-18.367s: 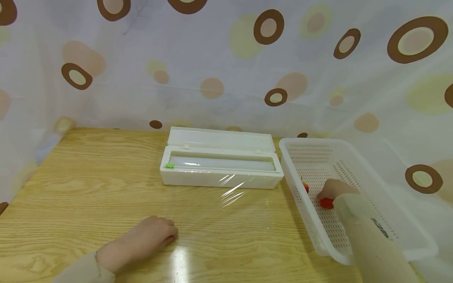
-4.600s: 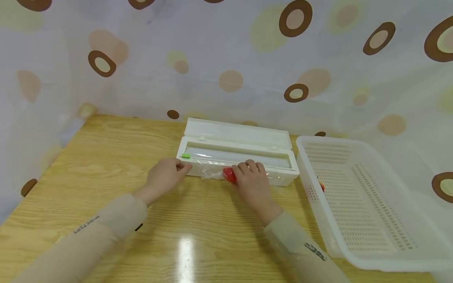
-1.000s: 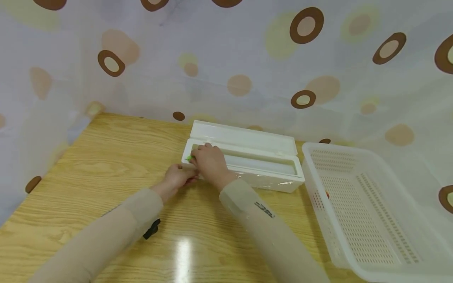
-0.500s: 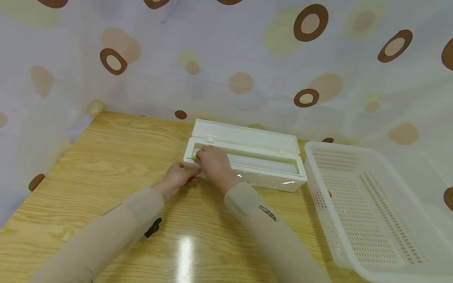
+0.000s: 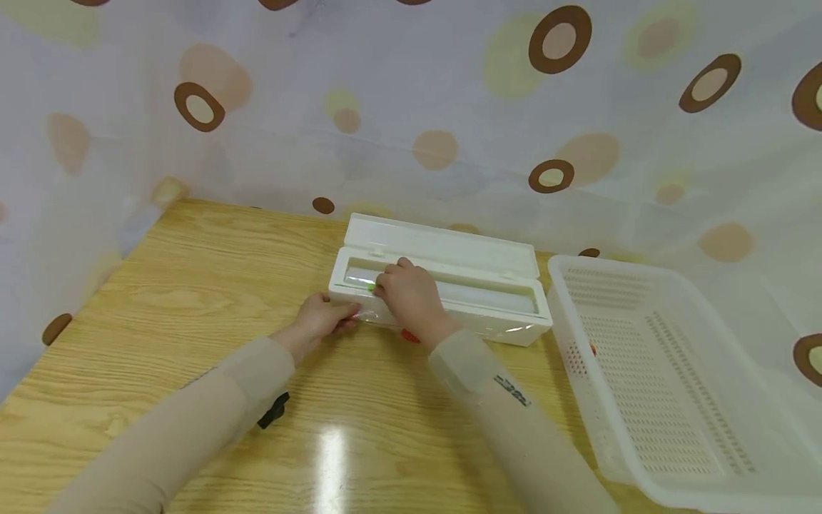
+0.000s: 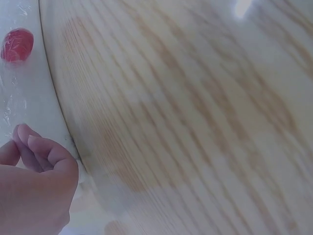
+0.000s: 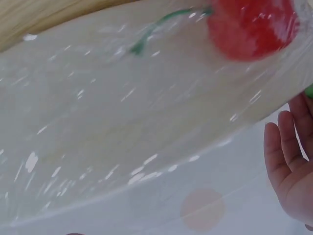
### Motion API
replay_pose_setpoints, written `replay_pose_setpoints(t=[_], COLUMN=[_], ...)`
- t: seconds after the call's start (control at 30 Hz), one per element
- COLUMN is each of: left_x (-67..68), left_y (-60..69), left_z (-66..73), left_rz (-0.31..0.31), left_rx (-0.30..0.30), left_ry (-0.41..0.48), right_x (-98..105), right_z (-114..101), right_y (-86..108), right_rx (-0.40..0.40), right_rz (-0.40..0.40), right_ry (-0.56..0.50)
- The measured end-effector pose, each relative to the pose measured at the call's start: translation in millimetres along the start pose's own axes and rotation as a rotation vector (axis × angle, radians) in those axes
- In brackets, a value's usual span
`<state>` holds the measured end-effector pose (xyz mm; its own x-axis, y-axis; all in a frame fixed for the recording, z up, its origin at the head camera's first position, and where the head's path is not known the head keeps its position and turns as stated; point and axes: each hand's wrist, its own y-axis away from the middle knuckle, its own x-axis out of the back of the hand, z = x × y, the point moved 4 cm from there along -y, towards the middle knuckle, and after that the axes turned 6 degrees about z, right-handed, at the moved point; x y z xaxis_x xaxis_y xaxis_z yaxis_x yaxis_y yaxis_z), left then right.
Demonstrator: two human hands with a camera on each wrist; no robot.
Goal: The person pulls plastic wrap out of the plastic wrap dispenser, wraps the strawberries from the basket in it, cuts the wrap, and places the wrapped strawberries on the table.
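A white cling film box (image 5: 497, 323) stands on the table with its lid raised and a film roll (image 5: 484, 296) inside. At its left front corner my left hand (image 5: 320, 318) pinches clear film (image 6: 14, 103) between thumb and fingers. My right hand (image 5: 414, 300) holds the small green slide cutter (image 5: 372, 288) on the front edge; its grip is partly hidden. Against the box's front hangs a round red fruit (image 7: 252, 27) with a thin green stem, like a cherry, inside the film. In the left wrist view the red fruit (image 6: 17, 45) lies beyond my fingers.
Right of the box stands a white perforated basket (image 5: 616, 428), with a bit of another red thing (image 5: 594, 349) behind its left wall. A black strap piece (image 5: 275, 411) shows beside my left sleeve. A dotted curtain (image 5: 385, 185) hangs behind the wooden table (image 5: 212, 293).
Earlier my right hand took the red fruit from the basket and brought it, in film, to the box. Within the last second that hand moved right along the edge with the green cutter.
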<state>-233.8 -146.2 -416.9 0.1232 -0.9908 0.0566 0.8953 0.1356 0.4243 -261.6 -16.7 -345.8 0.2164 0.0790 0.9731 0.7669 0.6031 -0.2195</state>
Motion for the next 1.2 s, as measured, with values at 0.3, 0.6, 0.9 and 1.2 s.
replay_pose_setpoints(t=[0.3,0.6,0.9,1.2], left_x=[-1.3,-2.4,-0.3,-0.2], left_y=[4.9,4.7,3.3,3.3], left_z=[4.7,4.4,3.6,4.3], left_rz=[-0.002,0.005,0.001,0.001], left_rx=[0.003,-0.001,0.007,-0.009], left_ry=[0.014,0.001,-0.035,-0.049], right_x=[4.0,13.9,21.7,30.3], right_z=[10.7,25.2,49.6,64.2], right_y=[5.6,16.5,27.7,35.6], right_rx=[0.014,0.027,-0.03,-0.031], right_rz=[-0.061,-0.177,-0.3,-0.381], right_ry=[-0.001,0.173,0.204,0.274])
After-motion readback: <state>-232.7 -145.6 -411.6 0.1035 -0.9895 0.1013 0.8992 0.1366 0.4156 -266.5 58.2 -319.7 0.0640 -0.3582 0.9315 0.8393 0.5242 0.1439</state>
